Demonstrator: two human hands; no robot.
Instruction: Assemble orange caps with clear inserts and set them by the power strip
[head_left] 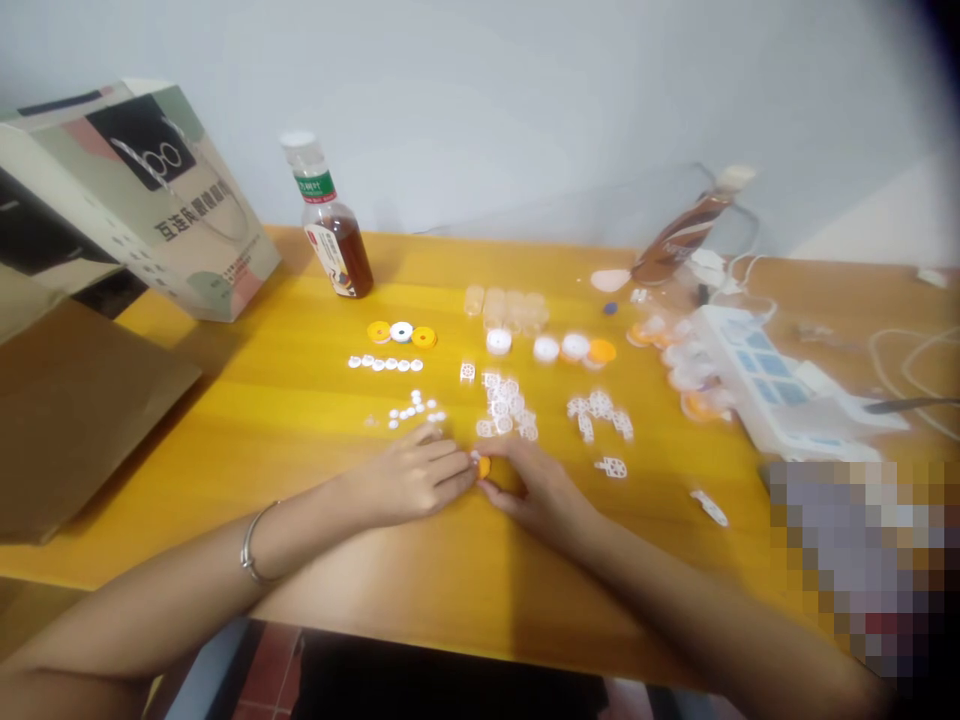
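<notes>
Between the fingertips of my right hand (536, 490) is a small orange round piece (484, 467), pinched by thumb and finger. My left hand (420, 480) meets it from the left, fingers bent and closed; a tiny white bit shows at their tips, too blurred to name. Just beyond the hands lies a pile of white openwork plastic parts (504, 405). Small white round pieces (412, 410) are scattered past my left hand, with a row of white discs (386, 364) behind them. Orange and white round cases (402, 332) stand farther back, and a single white openwork part (615, 467) lies right of my right hand.
A paper bag (202, 200) and a brown cardboard piece (90, 410) are on the left. A tea bottle (337, 240) stands at the back; a brown bottle (679, 235) leans near the wall. At right are a white compartment box (757, 370), cables and a white elongated piece (709, 508).
</notes>
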